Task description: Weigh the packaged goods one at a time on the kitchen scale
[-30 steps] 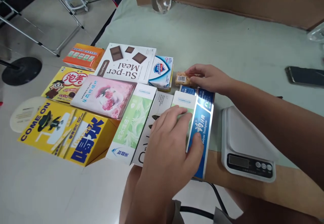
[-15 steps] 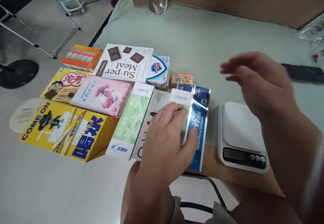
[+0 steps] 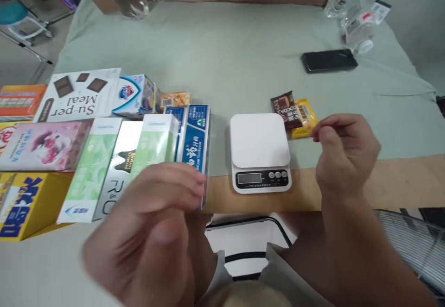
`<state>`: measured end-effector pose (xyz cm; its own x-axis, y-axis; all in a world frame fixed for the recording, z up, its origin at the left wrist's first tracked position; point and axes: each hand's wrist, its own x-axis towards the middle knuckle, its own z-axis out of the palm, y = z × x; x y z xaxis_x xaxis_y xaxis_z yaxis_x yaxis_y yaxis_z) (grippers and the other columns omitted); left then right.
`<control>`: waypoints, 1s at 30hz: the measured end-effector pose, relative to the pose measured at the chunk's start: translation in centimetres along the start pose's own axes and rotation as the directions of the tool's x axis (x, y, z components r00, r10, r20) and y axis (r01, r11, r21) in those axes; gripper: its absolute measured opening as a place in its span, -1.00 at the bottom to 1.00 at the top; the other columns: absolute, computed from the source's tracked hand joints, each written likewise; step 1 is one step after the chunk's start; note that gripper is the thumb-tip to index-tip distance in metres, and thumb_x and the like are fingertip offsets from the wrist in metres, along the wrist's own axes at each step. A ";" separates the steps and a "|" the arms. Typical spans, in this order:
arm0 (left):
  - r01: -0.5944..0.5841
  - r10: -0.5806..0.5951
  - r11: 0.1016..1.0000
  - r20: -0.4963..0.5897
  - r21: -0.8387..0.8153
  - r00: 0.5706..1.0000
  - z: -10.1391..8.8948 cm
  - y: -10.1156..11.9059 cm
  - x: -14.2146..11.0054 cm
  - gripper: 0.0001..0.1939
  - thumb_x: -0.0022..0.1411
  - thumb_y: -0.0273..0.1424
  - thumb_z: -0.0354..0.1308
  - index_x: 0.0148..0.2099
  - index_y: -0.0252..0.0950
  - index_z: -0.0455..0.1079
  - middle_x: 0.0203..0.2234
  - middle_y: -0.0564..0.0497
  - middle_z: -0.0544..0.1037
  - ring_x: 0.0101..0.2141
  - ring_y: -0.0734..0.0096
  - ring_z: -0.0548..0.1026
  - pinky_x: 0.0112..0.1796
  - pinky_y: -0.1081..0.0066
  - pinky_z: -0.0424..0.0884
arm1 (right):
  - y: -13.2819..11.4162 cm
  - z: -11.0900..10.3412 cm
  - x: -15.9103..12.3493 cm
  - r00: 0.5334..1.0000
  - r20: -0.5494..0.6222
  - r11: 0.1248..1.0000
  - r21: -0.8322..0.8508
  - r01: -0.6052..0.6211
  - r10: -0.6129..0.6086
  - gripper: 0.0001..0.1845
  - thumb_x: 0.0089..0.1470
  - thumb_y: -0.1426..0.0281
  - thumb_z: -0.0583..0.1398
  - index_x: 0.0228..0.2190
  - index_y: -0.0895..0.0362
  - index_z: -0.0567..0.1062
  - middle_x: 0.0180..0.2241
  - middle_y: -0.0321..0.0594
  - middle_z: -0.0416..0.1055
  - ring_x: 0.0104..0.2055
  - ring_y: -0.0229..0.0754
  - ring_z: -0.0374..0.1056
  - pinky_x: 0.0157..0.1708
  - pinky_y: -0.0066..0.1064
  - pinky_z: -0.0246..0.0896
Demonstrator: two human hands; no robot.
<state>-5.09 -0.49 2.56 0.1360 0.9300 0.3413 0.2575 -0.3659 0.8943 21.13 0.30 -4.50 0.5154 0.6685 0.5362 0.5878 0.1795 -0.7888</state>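
My left hand [image 3: 149, 233] is raised in front of the boxes, blurred, with its fingers loosely bent, the thumb apart and nothing seen in it. Behind it are a green-and-white toothpaste box [image 3: 155, 133], a silver box [image 3: 125, 159] and a blue toothpaste box [image 3: 196, 140], partly hidden. My right hand [image 3: 347, 152] is closed, thumb and fingertips together beside a yellow snack packet [image 3: 306, 115]; whether they touch or grip it I cannot tell. A brown cocoa packet [image 3: 287, 108] overlaps the yellow one. Between my hands stands a white digital scale [image 3: 260, 140] with nothing on its platform.
More boxes fill the left: a Su-per Meal box [image 3: 79, 96], a soap box [image 3: 130, 95], a pink box [image 3: 45, 145] and a yellow box [image 3: 34, 200]. A small snack pack [image 3: 175, 99] lies behind. Farther back are a phone [image 3: 328, 60] and a clear plastic bottle [image 3: 359, 29].
My view has turned right, bringing the two packets into sight. My left hand has lifted off the boxes toward me. My right hand has come down beside the yellow packet.
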 end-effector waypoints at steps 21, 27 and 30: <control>0.562 -0.179 0.658 0.622 -0.500 0.762 19.3 -2.1 -1.5 -0.24 0.43 0.13 -0.01 0.46 -0.20 0.20 0.57 0.01 -0.01 0.57 0.14 -0.14 0.54 0.13 -0.16 | 6.2 -4.9 2.3 0.833 0.253 0.722 -0.654 -0.227 0.492 -0.67 0.04 0.10 0.23 -0.28 0.01 0.30 -0.08 -0.02 0.45 -0.01 0.18 0.42 0.00 0.15 0.35; 0.666 -0.260 0.654 0.720 -0.359 0.644 20.1 -1.3 -1.6 -0.09 0.38 0.21 -0.05 0.57 -0.16 -0.04 0.60 0.06 -0.21 0.57 0.09 -0.42 0.54 -0.03 -0.32 | 5.9 -5.8 1.9 0.901 0.130 0.759 -0.596 -0.263 0.415 -0.60 -0.01 0.21 0.26 -0.17 -0.03 0.23 -0.07 -0.13 0.37 -0.03 0.05 0.39 -0.06 -0.01 0.37; 0.608 -0.269 0.718 0.671 -0.339 0.691 19.3 -0.6 -1.3 -0.06 0.38 0.23 -0.05 0.57 -0.22 -0.06 0.60 -0.02 -0.26 0.57 0.01 -0.40 0.54 -0.10 -0.29 | 5.0 -5.4 1.5 0.963 0.028 0.890 -0.390 -0.236 0.268 -0.62 0.02 0.20 0.27 -0.19 -0.04 0.24 -0.11 -0.20 0.34 -0.11 -0.04 0.41 -0.11 -0.07 0.40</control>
<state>13.07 -2.19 -3.99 0.6664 0.7186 -0.1987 -0.0566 0.3145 0.9476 28.20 -1.76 -5.98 0.6359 0.7124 0.2968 0.6448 -0.2791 -0.7115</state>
